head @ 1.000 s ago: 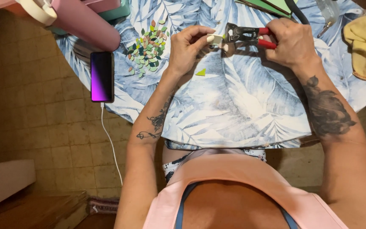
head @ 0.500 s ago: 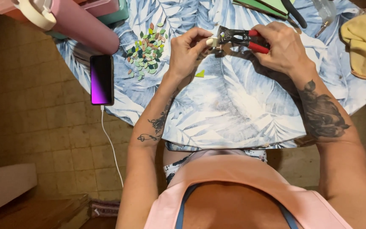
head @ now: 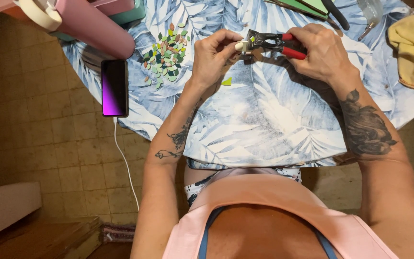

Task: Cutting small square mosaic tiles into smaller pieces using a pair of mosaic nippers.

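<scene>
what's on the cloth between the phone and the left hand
In the head view, a scatter of small leaf-shaped pieces, mostly green with some reddish ones, lies on the leaf-print tablecloth between the phone and the left hand.

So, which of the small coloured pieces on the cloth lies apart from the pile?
The lone yellow-green piece, just below the left hand; the others cluster beside the phone.

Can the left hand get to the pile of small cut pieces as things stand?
Probably yes. The pile of small cut pieces lies on the tablecloth beside the left hand, nothing between. But its fingers pinch a small pale piece.
</scene>
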